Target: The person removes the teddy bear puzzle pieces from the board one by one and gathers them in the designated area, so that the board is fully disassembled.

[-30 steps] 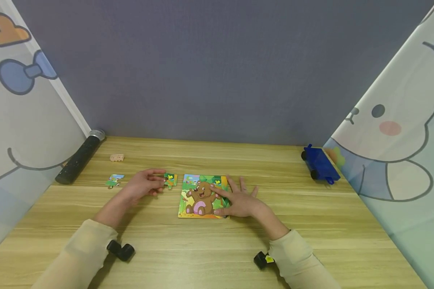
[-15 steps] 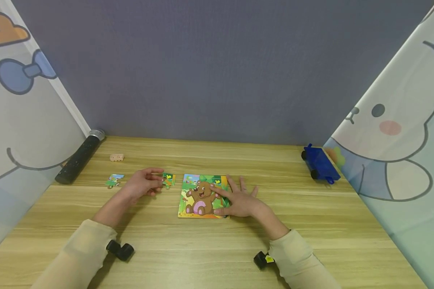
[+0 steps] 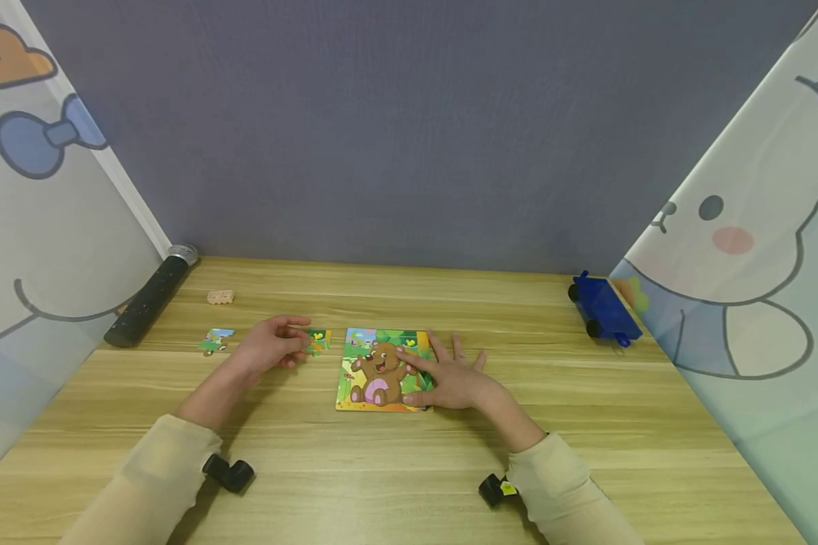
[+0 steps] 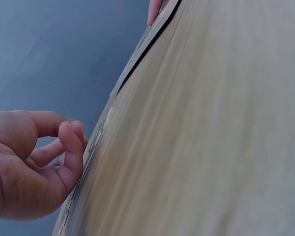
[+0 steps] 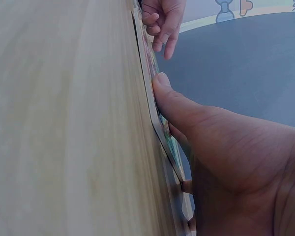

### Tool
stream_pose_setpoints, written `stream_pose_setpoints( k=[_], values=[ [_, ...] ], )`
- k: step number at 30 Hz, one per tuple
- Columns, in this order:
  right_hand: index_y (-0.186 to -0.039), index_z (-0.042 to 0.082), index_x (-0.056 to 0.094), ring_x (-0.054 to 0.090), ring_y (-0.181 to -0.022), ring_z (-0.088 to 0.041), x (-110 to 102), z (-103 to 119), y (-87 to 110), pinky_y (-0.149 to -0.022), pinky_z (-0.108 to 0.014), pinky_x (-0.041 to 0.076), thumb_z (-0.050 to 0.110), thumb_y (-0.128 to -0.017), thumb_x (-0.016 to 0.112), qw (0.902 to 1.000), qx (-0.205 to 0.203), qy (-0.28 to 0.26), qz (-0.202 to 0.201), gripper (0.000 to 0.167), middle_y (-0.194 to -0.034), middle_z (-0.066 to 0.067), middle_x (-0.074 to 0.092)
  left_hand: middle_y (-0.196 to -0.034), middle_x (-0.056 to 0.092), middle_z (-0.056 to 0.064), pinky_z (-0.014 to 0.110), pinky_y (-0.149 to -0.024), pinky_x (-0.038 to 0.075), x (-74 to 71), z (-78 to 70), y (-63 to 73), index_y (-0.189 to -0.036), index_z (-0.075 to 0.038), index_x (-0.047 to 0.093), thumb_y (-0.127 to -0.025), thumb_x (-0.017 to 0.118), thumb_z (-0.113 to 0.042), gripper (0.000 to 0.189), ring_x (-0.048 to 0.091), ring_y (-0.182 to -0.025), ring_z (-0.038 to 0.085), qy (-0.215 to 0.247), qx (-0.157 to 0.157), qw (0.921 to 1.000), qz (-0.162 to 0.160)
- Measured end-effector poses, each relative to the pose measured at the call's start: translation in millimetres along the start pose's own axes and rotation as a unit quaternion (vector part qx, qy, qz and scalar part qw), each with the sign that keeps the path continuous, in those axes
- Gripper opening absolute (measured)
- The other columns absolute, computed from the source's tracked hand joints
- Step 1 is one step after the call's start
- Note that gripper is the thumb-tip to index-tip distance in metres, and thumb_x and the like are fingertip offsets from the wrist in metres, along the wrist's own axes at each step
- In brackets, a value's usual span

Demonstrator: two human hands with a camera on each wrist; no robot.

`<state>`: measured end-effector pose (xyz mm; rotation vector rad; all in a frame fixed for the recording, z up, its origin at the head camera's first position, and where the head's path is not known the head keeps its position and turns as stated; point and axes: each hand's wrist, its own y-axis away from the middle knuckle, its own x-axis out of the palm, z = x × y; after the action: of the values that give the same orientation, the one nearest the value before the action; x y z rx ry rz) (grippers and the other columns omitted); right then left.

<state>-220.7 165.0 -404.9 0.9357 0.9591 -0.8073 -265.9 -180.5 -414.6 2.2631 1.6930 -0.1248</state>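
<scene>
In the head view a small puzzle piece (image 3: 319,342) with a yellow bird lies on the table, left of the bear puzzle. My left hand (image 3: 270,348) is over its left side, covering part of it. In the left wrist view the fingers of that hand bend loosely above a flat piece (image 4: 101,132) and no grip on it shows; contact is unclear. The square bear puzzle (image 3: 375,371) lies flat at the centre. Spread across its right edge, my right hand (image 3: 453,378) rests with thumb and index finger on the picture and the other fingers beyond it.
Another puzzle piece (image 3: 216,341) lies further left, with a small pale pink block (image 3: 221,297) behind it. A black microphone (image 3: 151,299) leans by the left wall panel. At the right back is a blue toy cart (image 3: 603,309). A grey panel (image 3: 409,136) closes the back.
The bird piece has shifted slightly left, and the left hand's fingers now cover more of it and look loosened. The right hand and the bear puzzle have stayed in place.
</scene>
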Motion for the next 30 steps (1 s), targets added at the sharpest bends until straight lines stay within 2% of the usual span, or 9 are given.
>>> stream_pose_setpoints(
  k=[9, 23, 26, 30],
  values=[
    [-0.157, 0.052, 0.023, -0.011, -0.148, -0.051, 0, 0, 0.1, -0.096, -0.088, -0.003, 0.075, -0.086, 0.059, 1.0, 0.0, -0.006, 0.002, 0.082, -0.169, -0.008, -0.006, -0.11, 0.062, 0.016, 0.028, -0.064, 0.055, 14.8, -5.5, 1.4, -0.142, 0.006, 0.048, -0.1, 0.064, -0.008, 0.047, 0.063, -0.08, 0.019, 0.002, 0.016, 0.9995, 0.029],
    [-0.157, 0.051, 0.024, -0.009, -0.148, -0.051, 0, 0, -0.2, -0.097, -0.088, -0.002, 0.072, -0.088, 0.059, 1.0, 0.0, -0.004, 0.002, 0.08, -0.169, -0.009, -0.006, -0.108, 0.063, 0.017, 0.028, -0.064, 0.054, 44.1, -12.2, 3.0, -0.14, 0.005, 0.051, -0.098, 0.065, -0.005, 0.045, 0.061, -0.077, 0.02, 0.027, 0.013, 0.9966, 0.077],
    [-0.157, 0.051, 0.026, -0.008, -0.148, -0.052, 0, 0, -0.3, -0.097, -0.088, -0.002, 0.072, -0.088, 0.059, 1.0, -0.002, -0.006, 0.002, 0.079, -0.169, -0.01, -0.005, -0.107, 0.064, 0.017, 0.029, -0.065, 0.053, 49.3, -11.4, 3.2, -0.139, 0.005, 0.051, -0.097, 0.066, -0.005, 0.045, 0.06, -0.074, 0.02, 0.034, 0.016, 0.9952, 0.09],
    [-0.157, 0.05, 0.026, -0.008, -0.148, -0.052, 0, 0, -0.2, -0.096, -0.088, -0.002, 0.072, -0.088, 0.059, 1.0, -0.002, -0.005, 0.004, 0.079, -0.169, -0.01, -0.004, -0.101, 0.064, 0.015, 0.028, -0.065, 0.053, 55.7, -9.6, 2.7, -0.137, 0.003, 0.054, -0.095, 0.067, -0.004, 0.044, 0.06, -0.072, 0.019, 0.036, 0.018, 0.995, 0.092]
  ],
)
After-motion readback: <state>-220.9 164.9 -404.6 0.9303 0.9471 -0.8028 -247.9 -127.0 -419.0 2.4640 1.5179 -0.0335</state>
